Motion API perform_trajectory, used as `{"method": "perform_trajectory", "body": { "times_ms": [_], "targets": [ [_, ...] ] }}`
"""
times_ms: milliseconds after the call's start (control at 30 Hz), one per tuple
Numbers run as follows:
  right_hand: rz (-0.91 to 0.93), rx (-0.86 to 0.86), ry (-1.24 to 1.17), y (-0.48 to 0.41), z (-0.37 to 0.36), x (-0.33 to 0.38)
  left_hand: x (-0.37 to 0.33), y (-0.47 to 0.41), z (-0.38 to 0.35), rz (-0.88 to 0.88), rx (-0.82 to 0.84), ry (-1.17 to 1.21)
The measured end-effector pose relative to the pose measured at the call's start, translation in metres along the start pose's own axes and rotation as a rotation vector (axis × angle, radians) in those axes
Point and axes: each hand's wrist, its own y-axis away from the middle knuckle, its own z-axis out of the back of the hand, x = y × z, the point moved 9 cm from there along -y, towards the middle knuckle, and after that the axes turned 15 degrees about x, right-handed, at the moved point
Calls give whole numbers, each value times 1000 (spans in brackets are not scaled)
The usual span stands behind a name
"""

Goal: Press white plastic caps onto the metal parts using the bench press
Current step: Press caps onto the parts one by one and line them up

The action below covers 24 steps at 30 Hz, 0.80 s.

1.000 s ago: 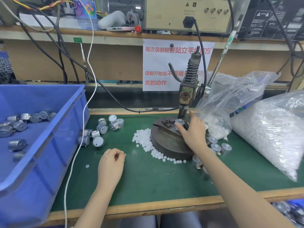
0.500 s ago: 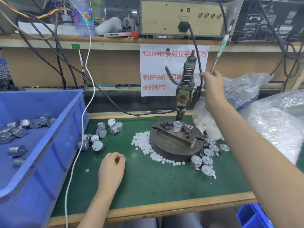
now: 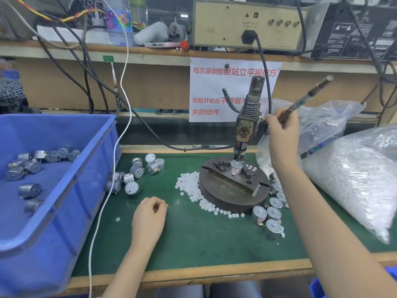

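Observation:
The bench press (image 3: 247,123) stands on a round dark base (image 3: 223,196) at the mat's centre. One metal part (image 3: 235,167) with a white cap on top sits in the fixture under the ram. My right hand (image 3: 279,132) grips the press lever (image 3: 305,98), which slants down towards the press. My left hand (image 3: 150,214) rests on the green mat with its fingers curled; a small white cap seems pinched at its fingertips. Loose white caps (image 3: 191,186) lie along the base's left and front edge.
A blue bin (image 3: 71,190) with several metal parts stands at the left. More metal parts lie by the bin (image 3: 133,177) and right of the base (image 3: 270,216). Bags of white caps (image 3: 354,173) fill the right side. A white cable (image 3: 107,190) crosses the mat.
My right hand left the part in the fixture, rose to the lever and has pulled it down, so the ram sits lower. The left hand has stayed in place.

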Motion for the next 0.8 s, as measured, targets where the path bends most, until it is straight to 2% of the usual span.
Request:
{"method": "perform_trajectory", "body": {
  "times_ms": [133, 200, 300, 367, 500, 600, 700, 800],
  "targets": [
    [6, -32, 83, 21, 7, -17, 2, -1, -1, 0, 6, 6],
    [-111, -55, 104, 37, 7, -44, 2, -1, -2, -5, 16, 5],
    [-319, 97, 281, 60, -7, -89, -2, 1, -2, -32, 24, 14],
    [-385, 236, 413, 67, -20, -107, -13, 5, -1, -113, 22, 0],
    [-358, 454, 674, 61, -46, -116, -53, 26, -23, -438, 104, -357],
    [-329, 485, 872, 55, -52, -116, -69, 41, -51, -653, 229, -596],
    [-272, 415, 885, 57, -47, -107, -58, 36, -71, -614, 391, -700],
    [-217, 402, 876, 69, -45, -93, -47, 31, -81, -603, 473, -763]
  ]
}}
